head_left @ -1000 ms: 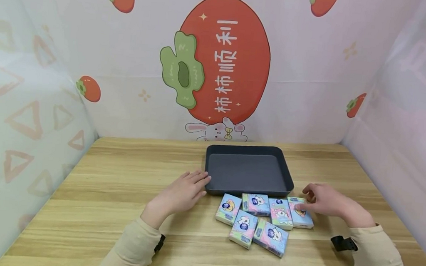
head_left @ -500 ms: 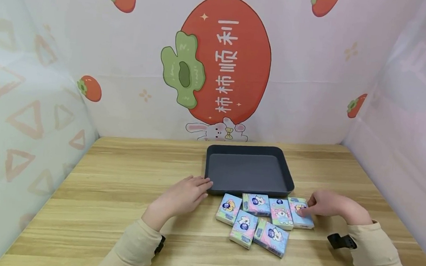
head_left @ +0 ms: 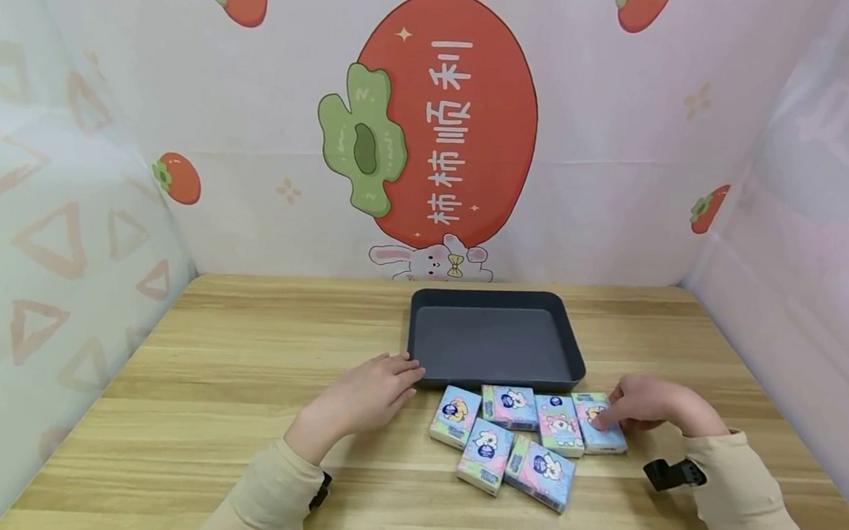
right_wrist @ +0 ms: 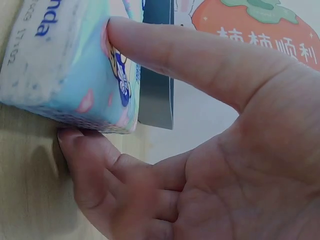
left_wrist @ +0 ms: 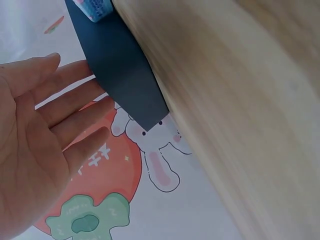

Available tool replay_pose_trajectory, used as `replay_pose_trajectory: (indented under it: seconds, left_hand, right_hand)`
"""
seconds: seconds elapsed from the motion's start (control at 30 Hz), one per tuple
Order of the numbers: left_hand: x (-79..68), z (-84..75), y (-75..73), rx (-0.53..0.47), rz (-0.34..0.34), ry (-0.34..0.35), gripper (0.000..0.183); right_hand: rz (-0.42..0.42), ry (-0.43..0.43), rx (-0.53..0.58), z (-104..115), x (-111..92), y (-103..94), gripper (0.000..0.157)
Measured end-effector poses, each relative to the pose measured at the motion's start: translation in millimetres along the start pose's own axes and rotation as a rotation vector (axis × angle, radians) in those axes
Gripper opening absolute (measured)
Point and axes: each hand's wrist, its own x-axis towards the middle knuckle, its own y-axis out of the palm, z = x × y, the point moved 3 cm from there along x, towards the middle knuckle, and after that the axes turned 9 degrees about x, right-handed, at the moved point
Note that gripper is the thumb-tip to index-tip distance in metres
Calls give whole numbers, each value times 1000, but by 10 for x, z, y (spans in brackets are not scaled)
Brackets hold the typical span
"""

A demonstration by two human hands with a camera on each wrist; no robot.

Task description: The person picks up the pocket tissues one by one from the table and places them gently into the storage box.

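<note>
A dark grey rectangular tray (head_left: 493, 345) lies at the back of the wooden table. My left hand (head_left: 365, 398) touches its front left corner, and in the left wrist view its fingers (left_wrist: 75, 102) are nearly straight against the tray wall. In front of the tray are several small pastel tissue packs with cartoon prints. My right hand (head_left: 656, 404) pinches the rightmost tissue pack (head_left: 598, 437), which lies flat on the table. The right wrist view shows the thumb on the printed face of that pack (right_wrist: 95, 75) and the curled fingers at its side edge.
Beside the held pack lies another tissue pack (head_left: 558, 429), close to it. Further packs (head_left: 484, 457) spread to the left and front. A patterned cloth backdrop (head_left: 293, 122) rises behind the table (head_left: 254, 343), with cloth walls on both sides.
My right hand has come down onto the rightmost tissue pack, its thumb and fingers closing on it. My left hand has slid slightly along the tray corner toward the front.
</note>
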Motion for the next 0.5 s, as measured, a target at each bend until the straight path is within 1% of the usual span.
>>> replay_pose_trajectory:
  seconds: [0.3,0.5]
  left_hand:
    - [11,-15,14,-12,17,-24,38]
    - [8,-18,11,-5,3,-20,37]
  right_hand:
    - [7,2,21,-14,28,-10,46]
    - [20,-30,41,-8,23,-9,45]
